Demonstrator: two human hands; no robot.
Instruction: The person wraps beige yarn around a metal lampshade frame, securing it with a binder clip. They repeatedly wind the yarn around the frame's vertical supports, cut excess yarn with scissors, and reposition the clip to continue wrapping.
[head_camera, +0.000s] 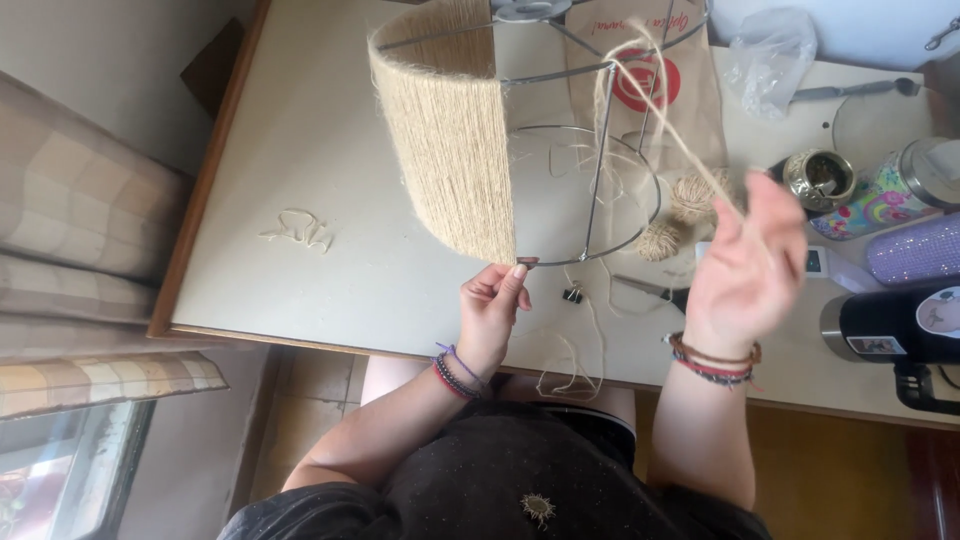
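Observation:
A round wire lampshade frame (598, 160) stands over the table, its left part wrapped in beige jute twine (450, 140). My left hand (492, 305) pinches the lower ring of the frame right where the wrapping ends. My right hand (750, 265) is raised to the right of the frame and pulls a loose strand of twine (655, 100) that runs up to the top ring. Two small twine balls (675, 215) lie on the table inside and beside the frame.
White table (300, 150) with a wooden edge. A twine scrap (298, 230) lies left. Brown paper bag (650, 70), plastic bag (770, 50), small metal jar (820, 180), colourful tumbler (890, 195), black device (900, 325), scissors (650, 290) and binder clip (573, 295) sit right.

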